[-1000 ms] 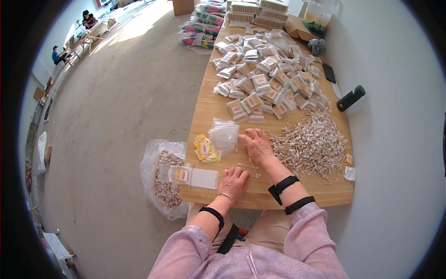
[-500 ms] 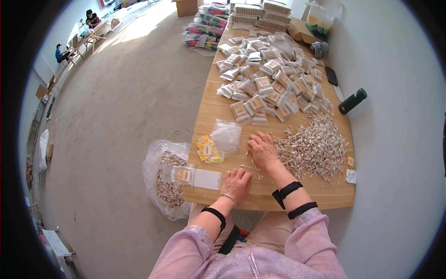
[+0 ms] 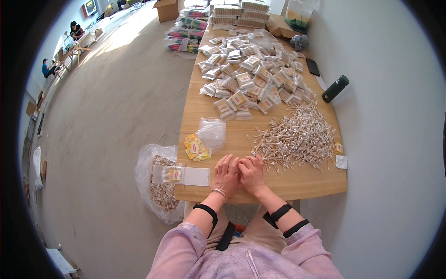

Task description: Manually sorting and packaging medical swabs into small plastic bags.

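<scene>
A pale, plain wall (image 3: 385,149) runs along the right of the wooden desk (image 3: 302,182). Bare grey-brown floor (image 3: 107,121) spreads left, with bright light (image 3: 132,29) streaking its far end

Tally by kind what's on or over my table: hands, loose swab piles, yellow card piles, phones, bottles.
Hands, left hand and right hand: 2
Loose swab pile: 1
Yellow card pile: 1
Phone: 1
Bottle: 1
Total: 6
</scene>
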Demonstrator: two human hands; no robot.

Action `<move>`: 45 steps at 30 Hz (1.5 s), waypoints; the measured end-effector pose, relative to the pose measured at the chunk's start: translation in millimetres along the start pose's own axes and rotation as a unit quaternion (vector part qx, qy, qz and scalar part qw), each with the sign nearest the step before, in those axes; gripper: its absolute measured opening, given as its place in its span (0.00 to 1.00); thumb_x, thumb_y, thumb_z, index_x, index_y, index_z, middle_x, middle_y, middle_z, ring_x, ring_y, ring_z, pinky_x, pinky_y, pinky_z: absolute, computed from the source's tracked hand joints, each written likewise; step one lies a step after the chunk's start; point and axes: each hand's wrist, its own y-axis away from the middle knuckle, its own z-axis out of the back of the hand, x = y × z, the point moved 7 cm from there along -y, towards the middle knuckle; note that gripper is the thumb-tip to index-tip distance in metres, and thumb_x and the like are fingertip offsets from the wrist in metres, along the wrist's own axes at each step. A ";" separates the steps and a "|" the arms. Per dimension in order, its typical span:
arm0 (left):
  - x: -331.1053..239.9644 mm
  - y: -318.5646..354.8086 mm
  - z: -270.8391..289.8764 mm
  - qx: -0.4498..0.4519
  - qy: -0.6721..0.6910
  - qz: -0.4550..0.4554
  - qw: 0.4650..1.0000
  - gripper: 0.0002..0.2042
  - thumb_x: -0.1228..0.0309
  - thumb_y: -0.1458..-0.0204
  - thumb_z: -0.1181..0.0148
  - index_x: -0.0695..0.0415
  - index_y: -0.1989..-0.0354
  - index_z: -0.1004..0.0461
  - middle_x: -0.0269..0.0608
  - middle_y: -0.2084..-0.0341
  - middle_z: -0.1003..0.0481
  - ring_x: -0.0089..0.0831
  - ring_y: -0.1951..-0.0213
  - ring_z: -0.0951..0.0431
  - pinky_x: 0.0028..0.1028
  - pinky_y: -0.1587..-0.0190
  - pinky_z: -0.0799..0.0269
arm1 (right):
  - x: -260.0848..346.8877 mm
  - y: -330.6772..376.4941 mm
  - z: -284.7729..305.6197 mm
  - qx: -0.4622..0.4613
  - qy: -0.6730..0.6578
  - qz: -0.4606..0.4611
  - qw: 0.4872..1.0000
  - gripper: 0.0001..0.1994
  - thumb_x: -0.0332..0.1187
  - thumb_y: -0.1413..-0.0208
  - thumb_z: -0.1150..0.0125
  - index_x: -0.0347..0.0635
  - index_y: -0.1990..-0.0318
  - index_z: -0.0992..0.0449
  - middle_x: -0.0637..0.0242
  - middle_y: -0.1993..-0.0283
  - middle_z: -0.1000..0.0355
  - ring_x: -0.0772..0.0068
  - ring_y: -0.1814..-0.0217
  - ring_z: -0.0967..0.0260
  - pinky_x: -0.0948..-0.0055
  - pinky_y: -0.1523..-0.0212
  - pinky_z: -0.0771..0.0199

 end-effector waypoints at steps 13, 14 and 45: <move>-2.0 1.9 -0.8 0.011 0.074 -0.069 0.995 0.06 0.71 0.54 0.39 0.52 0.67 0.25 0.36 0.66 0.29 0.39 0.57 0.30 0.41 0.44 0.38 | -72.1 29.0 22.7 -0.078 0.032 -0.200 0.976 0.13 0.30 0.55 0.37 0.45 0.59 0.24 0.68 0.58 0.34 0.61 0.54 0.37 0.63 0.50 0.37; -2.5 3.0 -0.5 0.013 0.077 -0.079 0.994 0.05 0.70 0.54 0.39 0.52 0.68 0.25 0.35 0.67 0.29 0.39 0.58 0.30 0.40 0.45 0.37 | -71.0 26.2 19.9 -0.078 0.031 -0.199 0.976 0.13 0.30 0.55 0.37 0.45 0.59 0.24 0.68 0.58 0.34 0.61 0.54 0.37 0.63 0.50 0.37; -2.3 -2.1 -0.9 0.061 0.078 -0.027 0.995 0.25 0.73 0.58 0.39 0.58 0.48 0.35 0.47 0.51 0.33 0.44 0.45 0.36 0.40 0.39 0.43 | -40.6 3.3 -0.4 -0.012 -0.051 -0.130 0.990 0.13 0.24 0.55 0.45 0.45 0.59 0.23 0.65 0.54 0.34 0.59 0.51 0.39 0.63 0.51 0.37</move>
